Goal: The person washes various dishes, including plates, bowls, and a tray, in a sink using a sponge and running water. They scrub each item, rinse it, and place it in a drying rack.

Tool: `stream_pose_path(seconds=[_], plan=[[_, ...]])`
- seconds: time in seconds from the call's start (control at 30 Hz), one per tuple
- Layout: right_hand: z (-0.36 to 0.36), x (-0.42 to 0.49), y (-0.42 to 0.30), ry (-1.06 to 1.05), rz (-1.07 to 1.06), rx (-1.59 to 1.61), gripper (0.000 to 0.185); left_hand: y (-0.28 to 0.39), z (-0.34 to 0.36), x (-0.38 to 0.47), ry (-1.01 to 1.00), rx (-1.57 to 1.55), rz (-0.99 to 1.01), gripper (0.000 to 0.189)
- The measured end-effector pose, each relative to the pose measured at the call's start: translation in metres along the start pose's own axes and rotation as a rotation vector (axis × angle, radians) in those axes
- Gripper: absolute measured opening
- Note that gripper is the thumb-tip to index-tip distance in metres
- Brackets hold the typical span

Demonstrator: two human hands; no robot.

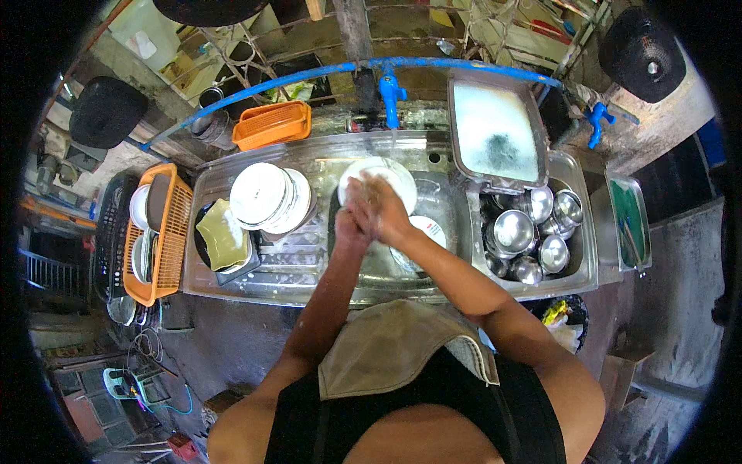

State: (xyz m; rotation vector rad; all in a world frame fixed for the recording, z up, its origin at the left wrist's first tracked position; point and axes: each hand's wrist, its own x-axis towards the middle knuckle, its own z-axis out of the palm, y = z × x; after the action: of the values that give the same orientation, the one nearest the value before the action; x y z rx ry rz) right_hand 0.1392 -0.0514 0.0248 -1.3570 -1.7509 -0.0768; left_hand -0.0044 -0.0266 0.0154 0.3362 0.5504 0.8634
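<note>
My left hand (351, 220) and my right hand (385, 211) meet over the sink basin, pressed together and blurred. The fingers overlap, so whether anything small lies between them cannot be seen. Directly beneath them sits a white plate (400, 180), partly covered by the hands. Another white dish with red marks (428, 227) rests lower in the basin, partly behind my right wrist. A blue tap (392, 98) stands beyond the hands. On the ribbed drainboard (290, 261) at left are a stack of white plates (259, 194) and a yellow-green wavy-edged dish (223, 238).
Several steel bowls (515, 231) fill the right basin, below a tub of cloudy, soapy-looking water (493, 133). At far left an orange basket (174, 232) holds dishes. Another orange basket (272, 124) stands behind the sink. A green-lined tray (629, 223) is at right.
</note>
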Motion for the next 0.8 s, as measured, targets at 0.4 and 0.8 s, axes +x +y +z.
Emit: stream_pose_path(seconds=[0.4, 0.8], plan=[[0.008, 0.036, 0.01, 0.046, 0.187, 0.236, 0.032, 0.027, -0.008, -0.028, 0.187, 0.989, 0.364, 0.058], [-0.135, 0.002, 0.059, 0.415, 0.677, 0.158, 0.057, 0.227, -0.017, -0.07, 0.387, 2.063, 0.592, 0.034]])
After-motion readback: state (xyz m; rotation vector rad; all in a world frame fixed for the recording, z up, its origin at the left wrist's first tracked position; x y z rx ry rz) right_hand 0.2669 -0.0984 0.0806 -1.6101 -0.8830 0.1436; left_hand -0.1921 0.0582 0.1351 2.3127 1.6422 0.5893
